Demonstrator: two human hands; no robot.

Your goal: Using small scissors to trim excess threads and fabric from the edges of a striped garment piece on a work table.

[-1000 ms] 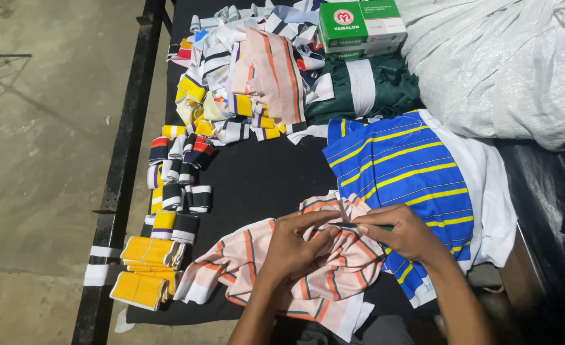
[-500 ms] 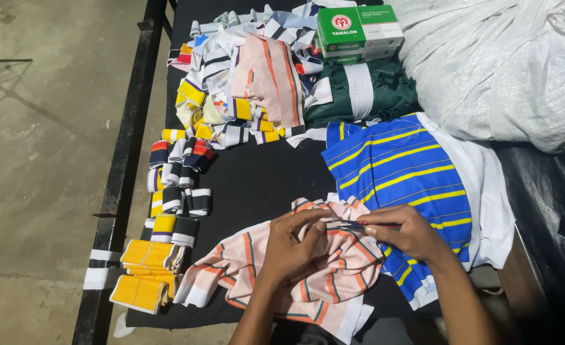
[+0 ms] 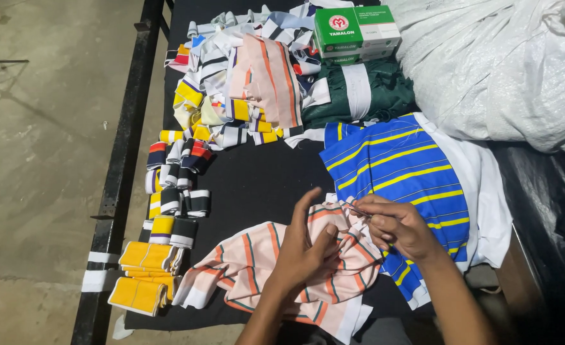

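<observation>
Peach striped fabric (image 3: 276,262) pinned under left hand (image 3: 305,252), fingers spread, right hand (image 3: 394,223) fingers pinching its edge

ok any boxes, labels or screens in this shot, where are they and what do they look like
Stacked cardboard boxes: far end of the table, above the dark green fabric and left of the white woven sack; flat, rectangular, green and white, with a round red emblem on the top one.
No screens or signs in view.

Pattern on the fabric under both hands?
Pale pink fabric with orange and dark green stripes; head view.
</observation>
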